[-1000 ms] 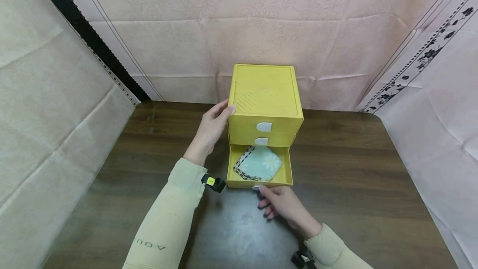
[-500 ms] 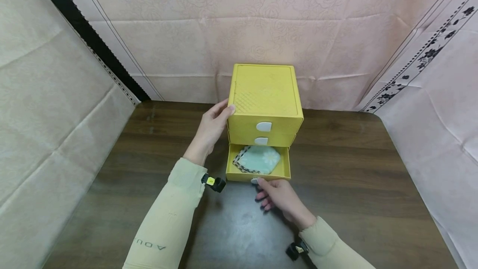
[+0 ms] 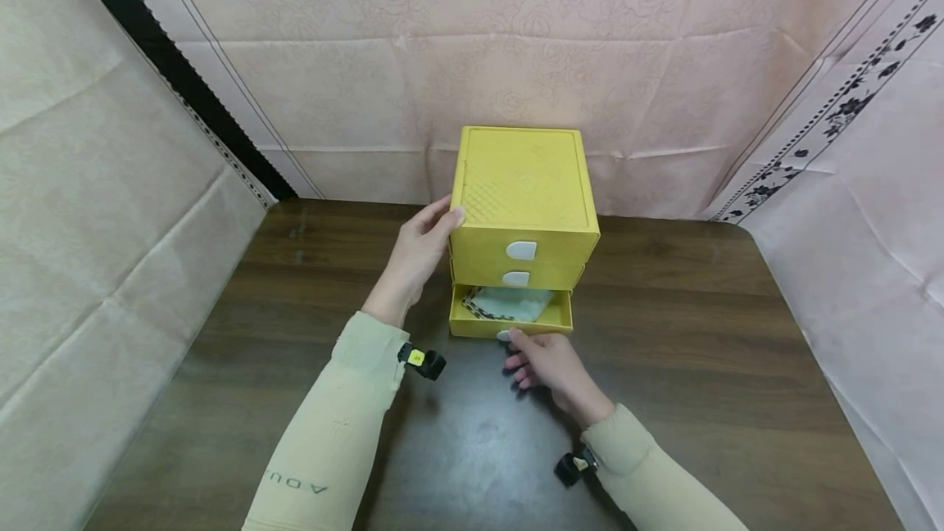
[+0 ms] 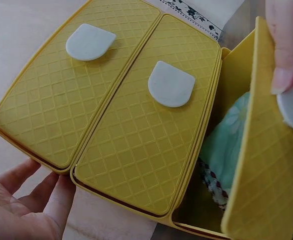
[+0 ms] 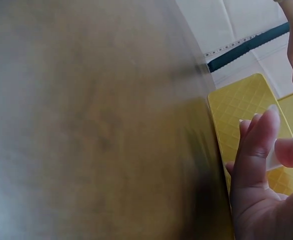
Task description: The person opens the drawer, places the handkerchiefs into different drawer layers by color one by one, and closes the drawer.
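A yellow drawer box (image 3: pixel 525 179) with white tab handles stands on the table. Its bottom drawer (image 3: pixel 472 326) is partly pulled out, and the upper two are closed. Inside the drawer lies a folded pale green cloth (image 3: pixel 512 301) with a checkered edge, partly hidden under the drawer above. My left hand (image 3: pixel 413 256) rests against the box's left side, thumb at its top front edge. In the left wrist view its extended fingers (image 4: pixel 56 202) touch the side wall. My right hand (image 3: pixel 553 371) pinches the bottom drawer's white handle (image 4: pixel 292 109) between thumb and forefinger.
The dark wooden table (image 3: pixel 701 367) extends to both sides and in front of the box. Pale patterned fabric (image 3: pixel 516 39) hangs behind, with similar fabric on the left and right. Each wrist carries a small black camera (image 3: pixel 426 363).
The bottom drawer has slid inward toward the box, my right hand moving forward with its handle. Less of the cloth shows now. My left hand has stayed in place.
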The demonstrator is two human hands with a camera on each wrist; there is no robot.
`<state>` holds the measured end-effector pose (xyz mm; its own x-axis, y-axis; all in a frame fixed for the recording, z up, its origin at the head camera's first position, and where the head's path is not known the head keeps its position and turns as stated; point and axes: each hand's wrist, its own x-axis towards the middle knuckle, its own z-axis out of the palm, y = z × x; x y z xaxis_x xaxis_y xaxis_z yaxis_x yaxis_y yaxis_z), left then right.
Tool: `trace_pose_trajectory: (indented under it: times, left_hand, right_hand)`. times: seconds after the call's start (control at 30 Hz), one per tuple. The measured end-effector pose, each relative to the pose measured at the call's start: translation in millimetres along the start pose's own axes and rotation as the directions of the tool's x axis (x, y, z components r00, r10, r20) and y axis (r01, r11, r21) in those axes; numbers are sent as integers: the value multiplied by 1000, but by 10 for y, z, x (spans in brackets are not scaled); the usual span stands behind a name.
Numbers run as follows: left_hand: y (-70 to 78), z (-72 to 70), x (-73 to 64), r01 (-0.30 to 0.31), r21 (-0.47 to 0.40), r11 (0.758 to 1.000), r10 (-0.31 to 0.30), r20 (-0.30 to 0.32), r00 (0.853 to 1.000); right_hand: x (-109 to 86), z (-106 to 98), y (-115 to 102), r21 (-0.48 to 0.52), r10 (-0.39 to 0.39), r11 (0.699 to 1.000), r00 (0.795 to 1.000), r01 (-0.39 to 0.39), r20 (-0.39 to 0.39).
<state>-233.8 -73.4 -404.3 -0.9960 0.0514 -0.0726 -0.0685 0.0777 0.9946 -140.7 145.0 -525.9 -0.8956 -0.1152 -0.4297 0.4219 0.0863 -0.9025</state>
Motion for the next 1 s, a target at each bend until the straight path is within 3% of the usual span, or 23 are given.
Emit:
trace_pose_trajectory:
  times: [0.6,1.0]
  left_hand:
    - [16,-5,6,-15,5,1000,15,7,1000]
    - [17,-18,15,-22,15,1000,22,3,1000]
  right_hand:
    - [375,-78,-251,44,10,999,999,-8,-40]
    - [493,-124,-333,61,59,996,998,-58,-19]
